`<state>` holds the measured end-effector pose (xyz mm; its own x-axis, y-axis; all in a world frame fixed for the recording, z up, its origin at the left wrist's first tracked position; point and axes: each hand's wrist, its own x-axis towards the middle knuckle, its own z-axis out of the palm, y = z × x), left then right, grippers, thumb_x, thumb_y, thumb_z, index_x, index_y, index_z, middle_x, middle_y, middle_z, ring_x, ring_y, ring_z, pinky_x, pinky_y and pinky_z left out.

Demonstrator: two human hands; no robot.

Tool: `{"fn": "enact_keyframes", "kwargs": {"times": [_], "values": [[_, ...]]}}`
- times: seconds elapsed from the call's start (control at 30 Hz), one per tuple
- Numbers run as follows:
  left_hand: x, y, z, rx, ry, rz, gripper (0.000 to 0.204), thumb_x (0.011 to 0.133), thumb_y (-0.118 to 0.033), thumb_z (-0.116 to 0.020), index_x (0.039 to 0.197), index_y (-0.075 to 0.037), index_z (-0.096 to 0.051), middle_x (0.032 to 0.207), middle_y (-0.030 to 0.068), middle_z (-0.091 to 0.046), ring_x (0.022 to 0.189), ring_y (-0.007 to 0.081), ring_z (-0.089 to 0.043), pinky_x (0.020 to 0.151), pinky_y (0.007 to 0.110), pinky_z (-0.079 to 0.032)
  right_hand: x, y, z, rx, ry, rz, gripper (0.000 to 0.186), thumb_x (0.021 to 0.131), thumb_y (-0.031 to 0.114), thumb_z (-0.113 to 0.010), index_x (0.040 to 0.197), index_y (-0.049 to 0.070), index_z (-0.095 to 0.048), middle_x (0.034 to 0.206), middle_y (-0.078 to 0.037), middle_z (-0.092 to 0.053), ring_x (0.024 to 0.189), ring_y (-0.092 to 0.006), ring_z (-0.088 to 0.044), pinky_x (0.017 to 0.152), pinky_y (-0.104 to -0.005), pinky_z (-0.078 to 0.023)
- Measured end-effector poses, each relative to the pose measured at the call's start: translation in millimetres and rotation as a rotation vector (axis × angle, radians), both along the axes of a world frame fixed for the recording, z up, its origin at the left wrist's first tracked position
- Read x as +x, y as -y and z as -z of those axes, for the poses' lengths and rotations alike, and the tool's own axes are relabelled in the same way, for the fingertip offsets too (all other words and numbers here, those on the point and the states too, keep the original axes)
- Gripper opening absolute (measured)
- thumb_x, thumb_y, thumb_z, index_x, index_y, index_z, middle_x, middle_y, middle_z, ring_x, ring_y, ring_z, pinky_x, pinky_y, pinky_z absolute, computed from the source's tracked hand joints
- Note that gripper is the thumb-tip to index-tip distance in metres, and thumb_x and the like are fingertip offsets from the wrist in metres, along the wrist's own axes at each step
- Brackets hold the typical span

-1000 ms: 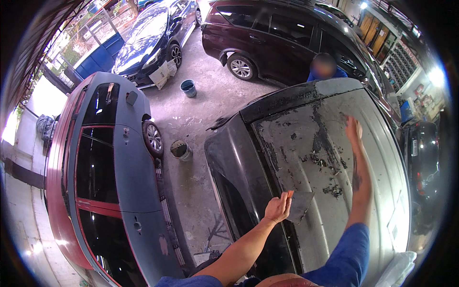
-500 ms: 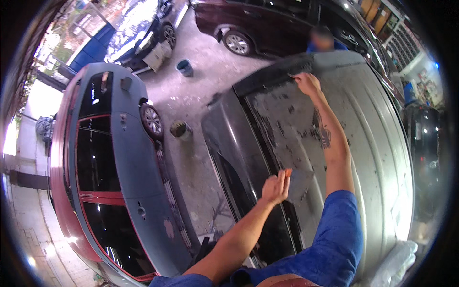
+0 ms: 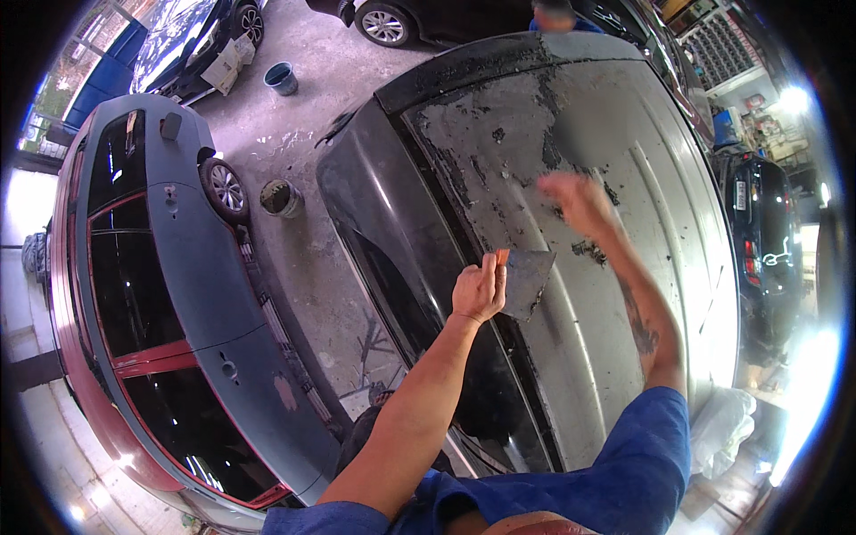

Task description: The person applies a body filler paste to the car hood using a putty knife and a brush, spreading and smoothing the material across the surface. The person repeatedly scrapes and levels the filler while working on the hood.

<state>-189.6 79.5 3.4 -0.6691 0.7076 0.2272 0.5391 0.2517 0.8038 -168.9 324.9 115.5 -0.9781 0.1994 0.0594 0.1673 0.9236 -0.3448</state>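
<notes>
My left hand (image 3: 479,291) is closed on a putty knife (image 3: 533,282) with an orange handle and a wide grey blade. The blade is over the near side of a car roof (image 3: 624,330), close to the dark edge channel. Farther out, above the middle of the same roof, is my right hand (image 3: 584,205). Motion smears its fingers, so I cannot tell what they hold. The roof is dull grey, with dark patches and crumbs of loose material (image 3: 587,252) scattered near my right hand.
A grey and red car (image 3: 192,267) stands on the left, across a narrow concrete aisle. In that aisle are a stained bucket (image 3: 282,199) and a blue bucket (image 3: 281,78). Another person (image 3: 557,16) is beyond the roof. Clear plastic sheeting (image 3: 720,432) lies at the lower right.
My right hand has come back from the roof's far edge toward its middle. My left hand with the putty knife has moved up and left in view, and the blade now shows. The view has shifted.
</notes>
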Motion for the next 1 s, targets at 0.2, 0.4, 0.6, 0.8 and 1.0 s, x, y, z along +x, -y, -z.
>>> {"fn": "enact_keyframes", "kwargs": {"times": [0.2,0.4,0.6,0.8,1.0], "values": [[0,0,-1,-0.016,0.002,0.0,0.016,0.094,-0.022,-0.05,0.098,-0.007,-0.045,0.061,0.0144,-0.056,0.055,0.0365,-0.057,0.051,0.046,-0.046,-154,-99,18,0.276,-0.032,0.445,0.024,0.087,0.011,-0.052,0.105,0.009,-0.069,0.1,-0.014,-0.069,0.093,-0.0346,-0.065,0.077,-0.046,-0.052],[-2,2,-1,0.001,0.031,0.0,0.015,0.093,-0.019,-0.052,0.098,-0.007,-0.044,0.061,0.0147,-0.056,0.056,0.0359,-0.058,0.052,0.047,-0.046,-237,-37,46,0.208,0.05,0.396,0.024,0.08,0.014,-0.059,0.101,0.012,-0.07,0.1,-0.013,-0.07,0.096,-0.0324,-0.066,0.082,-0.0439,-0.053],[-2,2,-3,0.027,0.022,-0.002,0.015,0.091,-0.017,-0.054,0.096,-0.007,-0.044,0.057,0.0141,-0.055,0.052,0.0344,-0.056,0.051,0.046,-0.045,-177,52,57,0.169,-0.048,-0.086,0.016,0.078,0.008,-0.058,0.09,0.011,-0.069,0.094,-0.01,-0.066,0.092,-0.0302,-0.066,0.08,-0.0442,-0.052],[-2,1,0,0.051,-0.003,-0.017,0.016,0.09,-0.017,-0.056,0.095,-0.007,-0.045,0.057,0.0145,-0.055,0.052,0.0347,-0.056,0.051,0.045,-0.046,-73,72,32,0.101,-0.048,-0.292,0.02,0.08,0.006,-0.059,0.097,0.009,-0.07,0.103,-0.008,-0.067,0.098,-0.0293,-0.063,0.08,-0.0406,-0.051],[-1,1,5,0.065,-0.037,0.011,0.014,0.091,-0.021,-0.054,0.09,-0.01,-0.047,0.058,0.0142,-0.057,0.053,0.0353,-0.058,0.052,0.045,-0.047,45,57,14,0.0,0.108,-0.144,0.03,0.079,0.001,-0.06,0.106,0.008,-0.069,0.111,-0.007,-0.067,0.104,-0.0285,-0.062,0.084,-0.0377,-0.05]]}}
